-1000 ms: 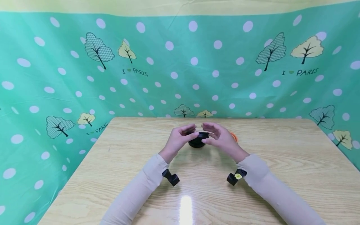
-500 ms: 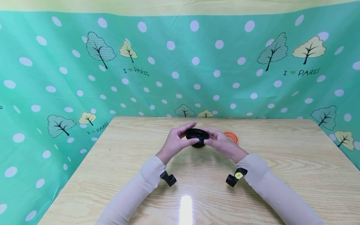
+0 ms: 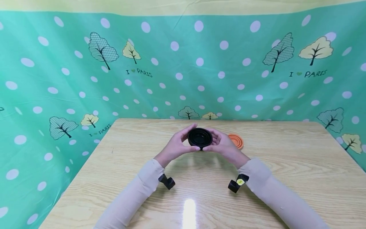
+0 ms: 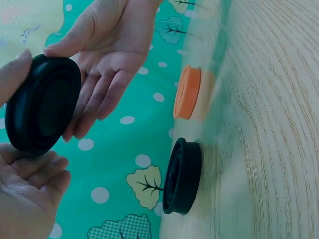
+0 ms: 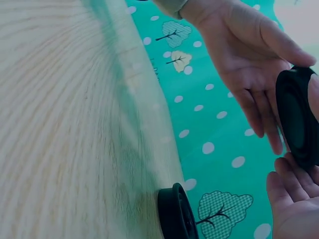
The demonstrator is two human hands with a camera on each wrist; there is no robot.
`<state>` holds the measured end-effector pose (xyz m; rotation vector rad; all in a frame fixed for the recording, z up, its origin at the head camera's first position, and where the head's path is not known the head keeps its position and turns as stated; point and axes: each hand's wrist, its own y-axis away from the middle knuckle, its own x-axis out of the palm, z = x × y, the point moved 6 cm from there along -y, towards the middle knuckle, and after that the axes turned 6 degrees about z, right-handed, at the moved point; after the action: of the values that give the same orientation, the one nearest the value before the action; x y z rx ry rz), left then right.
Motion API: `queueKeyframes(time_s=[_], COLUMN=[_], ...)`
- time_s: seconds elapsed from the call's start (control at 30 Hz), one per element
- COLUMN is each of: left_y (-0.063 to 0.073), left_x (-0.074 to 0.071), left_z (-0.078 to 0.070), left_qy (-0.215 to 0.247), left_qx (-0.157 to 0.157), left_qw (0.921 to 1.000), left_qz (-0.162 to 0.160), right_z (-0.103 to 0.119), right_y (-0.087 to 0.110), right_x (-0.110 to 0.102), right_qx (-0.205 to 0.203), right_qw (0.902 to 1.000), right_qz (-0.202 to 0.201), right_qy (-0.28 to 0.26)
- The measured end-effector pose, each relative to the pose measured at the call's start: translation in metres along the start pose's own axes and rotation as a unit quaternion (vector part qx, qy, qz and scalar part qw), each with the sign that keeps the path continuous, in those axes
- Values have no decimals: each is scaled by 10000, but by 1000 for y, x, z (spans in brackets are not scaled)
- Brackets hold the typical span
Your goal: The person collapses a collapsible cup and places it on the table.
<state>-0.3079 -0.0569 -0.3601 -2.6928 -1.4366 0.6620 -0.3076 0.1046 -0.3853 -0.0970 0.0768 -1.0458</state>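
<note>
Between my two hands is a round black collapsible cup point(image 3: 200, 137), folded low, with stepped rings inside. It is tilted so its ringed side faces the head camera. My left hand point(image 3: 175, 145) grips its left side, thumb at the near edge and fingers behind. My right hand point(image 3: 227, 148) grips the right side the same way, the thumbs close together in front. Both wrist views show the cup raised above the table. A second black ringed piece point(image 4: 183, 177) stands on the table below it, mostly hidden by the held one in the head view.
An orange ringed piece point(image 3: 236, 141) of similar shape lies on the wooden table point(image 3: 137, 146), just past my right hand. Behind the table's far edge hangs a green dotted cloth point(image 3: 160, 63) with printed trees. A camera point(image 3: 167, 182) is strapped to each wrist.
The black cup has turned from nearly level to tilted, its inside now facing the head camera. Both hands have closed in on it, and more of the orange piece shows.
</note>
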Motion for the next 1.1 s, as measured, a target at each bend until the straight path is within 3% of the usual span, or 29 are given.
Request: queueKeyframes(time_s=[0.3, 0.5, 0.73, 0.9, 1.0, 1.1], left_y=[4, 5, 8, 12, 14, 14], left_x=[-3, -12, -31, -42, -48, -55], left_z=[9, 16, 40, 60, 71, 81], left_qy=[-206, -16, 436, 1003, 1230, 1265], left_qx=[-139, -193, -605, -1125, -1420, -1500], left_qw=[9997, 9995, 9943, 9835, 9760, 9747], left_qz=[34, -268, -758, -997, -1103, -1069], right_z=[-5, -6, -6, -11, -14, -16], right_y=[-3, -3, 6, 17, 26, 33], right_x=[6, 9, -8, -26, -36, -45], right_qx=[45, -56, -3, 239, 389, 534], right_qw=[9997, 9994, 9992, 9980, 9961, 9941], right_qz=[172, 331, 120, -38, -200, -360], right_qy=[138, 71, 386, 582, 771, 878])
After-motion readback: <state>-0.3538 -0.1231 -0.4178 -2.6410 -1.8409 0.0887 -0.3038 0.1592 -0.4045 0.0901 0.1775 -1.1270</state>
